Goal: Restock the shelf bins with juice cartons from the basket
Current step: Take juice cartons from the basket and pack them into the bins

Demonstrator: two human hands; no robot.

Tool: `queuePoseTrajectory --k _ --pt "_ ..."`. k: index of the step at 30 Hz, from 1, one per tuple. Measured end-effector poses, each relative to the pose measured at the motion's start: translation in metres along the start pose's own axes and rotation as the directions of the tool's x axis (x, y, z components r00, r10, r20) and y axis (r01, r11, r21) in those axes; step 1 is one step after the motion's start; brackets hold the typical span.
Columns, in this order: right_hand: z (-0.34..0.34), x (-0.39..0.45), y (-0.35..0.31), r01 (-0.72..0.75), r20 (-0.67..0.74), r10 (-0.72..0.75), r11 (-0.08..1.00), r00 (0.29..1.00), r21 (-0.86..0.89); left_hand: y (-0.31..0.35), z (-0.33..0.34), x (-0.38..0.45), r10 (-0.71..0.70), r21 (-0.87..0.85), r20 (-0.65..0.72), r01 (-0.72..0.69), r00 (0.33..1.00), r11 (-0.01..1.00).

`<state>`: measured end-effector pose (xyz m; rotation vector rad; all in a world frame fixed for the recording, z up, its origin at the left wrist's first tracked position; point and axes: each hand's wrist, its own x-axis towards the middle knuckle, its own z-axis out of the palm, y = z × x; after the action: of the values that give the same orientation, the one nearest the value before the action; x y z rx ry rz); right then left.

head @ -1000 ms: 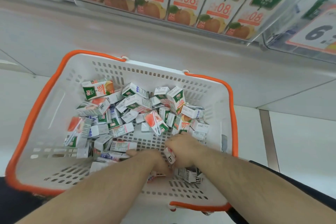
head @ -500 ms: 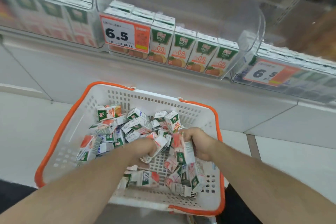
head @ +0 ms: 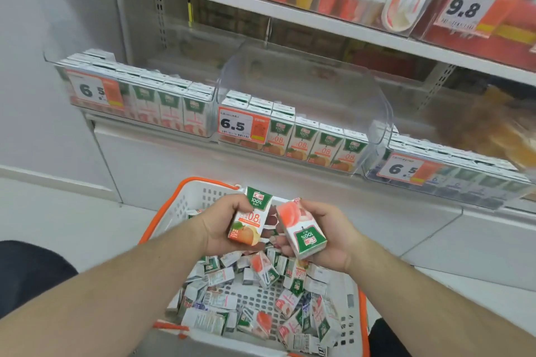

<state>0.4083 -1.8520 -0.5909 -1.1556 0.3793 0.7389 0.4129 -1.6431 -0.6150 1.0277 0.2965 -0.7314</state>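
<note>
My left hand (head: pixel 220 226) grips an upright orange juice carton (head: pixel 251 219) with a green top above the basket. My right hand (head: pixel 327 233) holds a pink-fruit juice carton (head: pixel 301 232) upside down, right beside the first one. Below them the white basket with orange rim (head: pixel 171 206) holds several loose cartons (head: pixel 261 298). Straight ahead, the middle clear shelf bin (head: pixel 374 113) has a front row of orange cartons (head: pixel 316 143) and open room behind. A left bin (head: pixel 139 101) and a right bin (head: pixel 446 174) are packed with cartons.
Price tags reading 6.5 hang on each bin front (head: pixel 240 124). An upper shelf (head: pixel 319 20) carries other packaged goods with 16.8 and 9.8 tags. A white wall (head: pixel 43 95) stands to the left, pale floor tiles (head: pixel 72 226) around the basket.
Both hands have lifted out of the basket, each with a carton, and now hold them up over it. The view has tilted upward toward the shelves.
</note>
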Motion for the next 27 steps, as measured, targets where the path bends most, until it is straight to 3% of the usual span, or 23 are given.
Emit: queuePoseTrajectory --k 4,9,13,17,20,23,25,27 --pt "0.021 -0.011 -0.012 0.001 0.002 -0.001 1.0 1.0 0.031 0.029 -0.001 -0.014 0.126 0.033 0.109 -0.13 0.986 0.991" --pt "0.046 -0.023 -0.025 0.053 0.032 -0.053 0.999 0.998 -0.009 0.064 -0.005 -0.036 0.144 0.121 0.286 -0.185 0.947 0.975" --pt "0.06 -0.025 -0.04 0.153 -0.005 -0.159 0.956 0.987 -0.25 0.082 -0.012 -0.049 0.126 0.14 0.405 -0.197 0.906 0.97" --pt "0.073 -0.018 -0.061 0.226 -0.015 -0.289 0.779 0.957 -0.586 0.087 -0.02 -0.056 0.089 0.245 0.455 -0.221 0.886 0.944" --pt "0.087 -0.011 -0.078 0.221 -0.02 -0.367 0.601 0.93 -0.768 0.09 -0.019 -0.06 0.126 0.376 0.368 -0.272 0.921 0.886" --pt "0.106 -0.009 -0.095 0.316 0.066 -0.466 0.484 0.882 -0.816 0.095 -0.023 -0.062 0.207 0.463 0.34 -0.355 0.917 0.812" --pt "0.12 -0.008 -0.103 0.398 0.106 -0.585 0.396 0.804 -0.828 0.099 -0.031 -0.061 0.269 0.547 0.356 -0.433 0.895 0.716" --pt "0.134 -0.008 -0.107 0.474 0.164 -0.688 0.289 0.707 -0.832 0.105 -0.039 -0.06 0.387 0.663 0.367 -0.529 0.846 0.529"
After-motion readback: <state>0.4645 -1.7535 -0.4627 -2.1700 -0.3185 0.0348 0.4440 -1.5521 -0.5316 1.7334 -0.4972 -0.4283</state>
